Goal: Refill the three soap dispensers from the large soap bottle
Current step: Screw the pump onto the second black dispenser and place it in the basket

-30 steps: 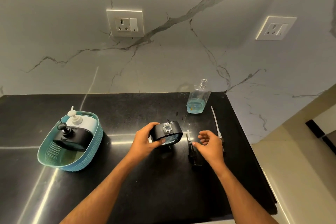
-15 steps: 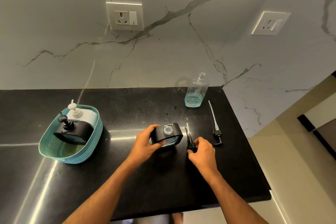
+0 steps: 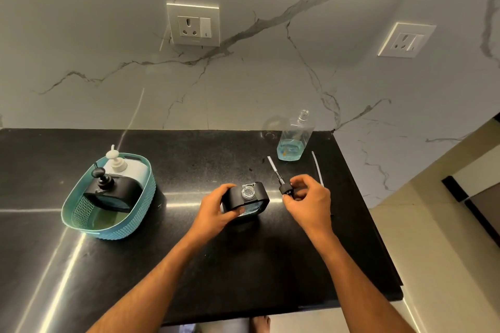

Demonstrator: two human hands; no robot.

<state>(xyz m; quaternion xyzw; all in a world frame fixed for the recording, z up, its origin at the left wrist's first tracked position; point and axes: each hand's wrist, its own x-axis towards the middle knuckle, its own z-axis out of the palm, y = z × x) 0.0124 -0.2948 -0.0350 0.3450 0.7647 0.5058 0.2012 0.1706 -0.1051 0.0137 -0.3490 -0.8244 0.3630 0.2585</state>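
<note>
My left hand [image 3: 216,207] grips a black-sleeved soap dispenser [image 3: 247,199] standing on the black counter, its threaded neck uncapped. My right hand [image 3: 308,197] holds a black pump head [image 3: 284,188] lifted off the counter, its white dip tube pointing up and away from me. The clear large soap bottle [image 3: 293,140] stands uncapped at the back, with a little blue soap at its bottom. A second pump with a long tube [image 3: 318,167] lies behind my right hand. Two more dispensers, one black [image 3: 108,192] and one white [image 3: 121,167], sit in the teal basket [image 3: 127,224].
The black counter [image 3: 243,265] ends in a front edge near me and a right edge past the bottle. A marble wall with two sockets [image 3: 193,24] [image 3: 405,40] rises behind. A bare foot [image 3: 259,324] shows below the counter edge.
My right hand reached to the black pump lying right of the dispenser, closed on it and lifted it off the counter. My left hand stayed on the dispenser.
</note>
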